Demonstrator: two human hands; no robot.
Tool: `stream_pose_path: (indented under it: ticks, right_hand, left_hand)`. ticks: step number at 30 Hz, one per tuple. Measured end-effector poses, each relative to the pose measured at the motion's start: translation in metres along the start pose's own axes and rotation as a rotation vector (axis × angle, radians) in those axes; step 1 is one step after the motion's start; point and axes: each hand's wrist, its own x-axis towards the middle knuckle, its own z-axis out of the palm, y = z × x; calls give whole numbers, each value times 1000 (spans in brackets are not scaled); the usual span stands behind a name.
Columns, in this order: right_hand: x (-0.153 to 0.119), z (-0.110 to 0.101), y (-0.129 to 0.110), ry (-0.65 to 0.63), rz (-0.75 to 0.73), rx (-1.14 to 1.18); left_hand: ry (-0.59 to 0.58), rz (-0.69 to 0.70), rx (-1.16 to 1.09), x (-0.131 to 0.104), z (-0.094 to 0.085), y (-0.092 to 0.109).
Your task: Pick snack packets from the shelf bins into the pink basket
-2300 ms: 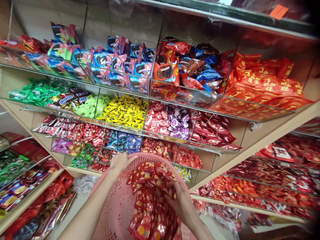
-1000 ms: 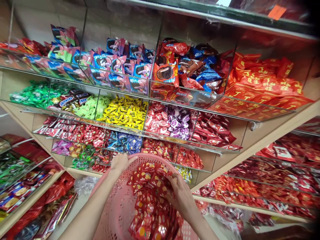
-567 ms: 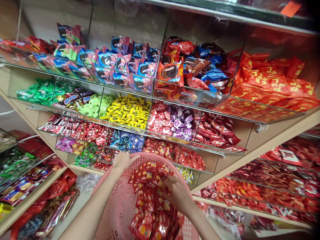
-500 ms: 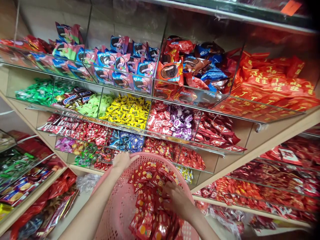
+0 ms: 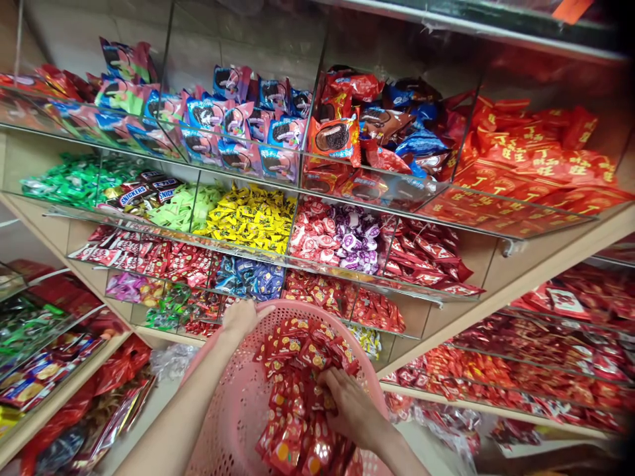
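A pink perforated plastic basket (image 5: pixel 225 390) is held in front of me, tilted so that its inside faces up. My left hand (image 5: pixel 241 318) is closed over its far left rim. Many small red candy packets (image 5: pixel 292 403) with orange fruit pictures lie heaped in the basket's right half. Down among them is my right hand (image 5: pixel 350 406), its fingers curled against several packets; the fingertips are partly hidden by the heap.
Ahead stands a tiered candy shelf with clear dividers (image 5: pixel 233 173), holding yellow-wrapped candies (image 5: pixel 253 218), Snickers bars (image 5: pixel 133 193) and blue-pink snack packs (image 5: pixel 238 122). More shelves with red packets (image 5: pixel 540 350) flank it on the right. Clear plastic bags (image 5: pixel 171 362) lie below.
My right hand has shifted slightly within the heap and its fingers show more clearly, bent at the packets. The left hand keeps its grip on the rim. The view has shifted slightly.
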Motion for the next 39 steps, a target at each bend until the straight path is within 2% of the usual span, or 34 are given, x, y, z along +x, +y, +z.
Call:
stream_pose_path:
  ticks: [6, 9, 14, 18, 22, 31, 37, 39]
  right_hand:
    - [0, -15, 1, 36, 17, 245]
    - [9, -25, -2, 74, -10, 281]
    - [49, -28, -18, 183, -118, 186]
    - [89, -17, -32, 207, -225, 130]
    - [109, -5, -31, 204, -230, 42]
    - [94, 4, -11, 237, -157, -255]
    - [88, 0, -14, 270, -168, -345]
    - [82, 0, -15, 304, -131, -350]
  left_hand:
    - [-10, 1, -14, 0, -1, -1]
    - [-16, -1, -17, 0, 0, -1]
    - [-16, -1, -29, 0, 0, -1]
    - [-19, -10, -37, -3, -3, 1]
    - [-16, -16, -38, -4, -4, 1]
    - [-35, -28, -34, -5, -5, 2]
    - [-24, -34, -33, -6, -5, 2]
    - [-29, -35, -31, -6, -5, 3]
